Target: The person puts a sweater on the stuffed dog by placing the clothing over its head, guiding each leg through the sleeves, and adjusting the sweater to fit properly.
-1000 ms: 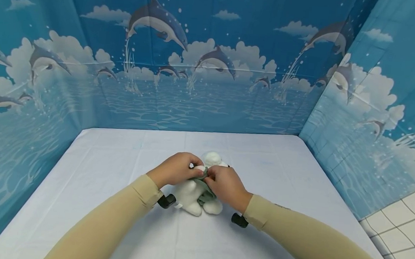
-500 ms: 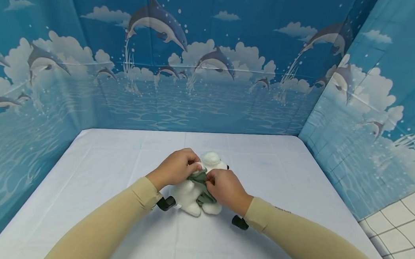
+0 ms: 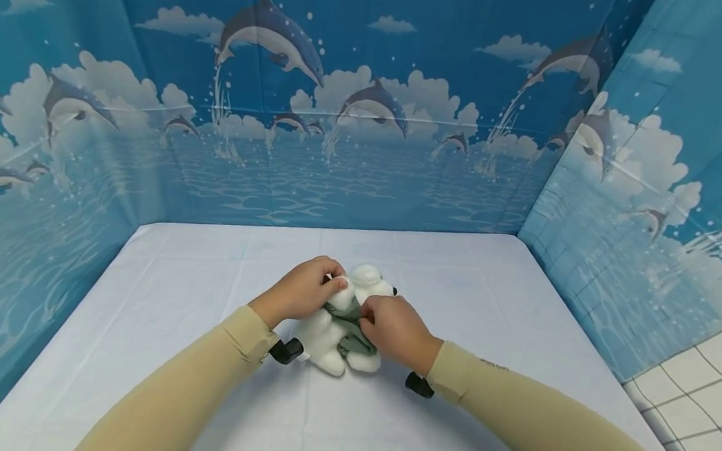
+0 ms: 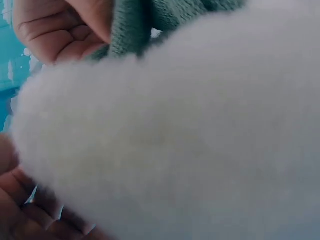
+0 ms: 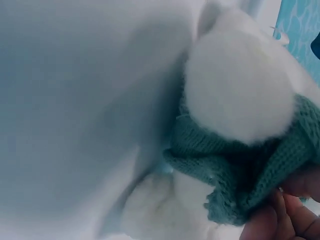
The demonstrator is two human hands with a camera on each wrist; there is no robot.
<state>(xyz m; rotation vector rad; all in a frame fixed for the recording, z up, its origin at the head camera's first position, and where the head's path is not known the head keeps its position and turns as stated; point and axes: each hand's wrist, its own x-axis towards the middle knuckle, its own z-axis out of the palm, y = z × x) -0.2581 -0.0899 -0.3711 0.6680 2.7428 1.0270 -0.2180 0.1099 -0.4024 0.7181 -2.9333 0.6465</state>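
A white plush toy (image 3: 317,334) lies on the white-covered table, its feet pointing towards me. Around it is a green knitted garment (image 3: 357,341), bunched and folded. My left hand (image 3: 301,289) holds a rounded white limb of the toy, thumb on top. In the left wrist view, white fur (image 4: 165,125) fills most of the picture, with left-hand fingers (image 4: 30,210) curled beneath it. My right hand (image 3: 399,330) pinches the knit; in the right wrist view its fingertips (image 5: 262,225) grip an edge of the green knit (image 5: 225,165). The right hand partly covers the toy's head (image 3: 367,277).
The white tablecloth (image 3: 226,396) spreads around the toy. Behind and beside the table hang blue curtains (image 3: 246,177) printed with dolphins. Black wrist cameras (image 3: 286,350) sit under both cuffs. White tiles (image 3: 698,398) show at the right.
My left hand has shifted slightly up and left, exposing more of the white limb beside the head. The green knit, first bunched between both hands, now lies lower, with the right hand still pinching it.
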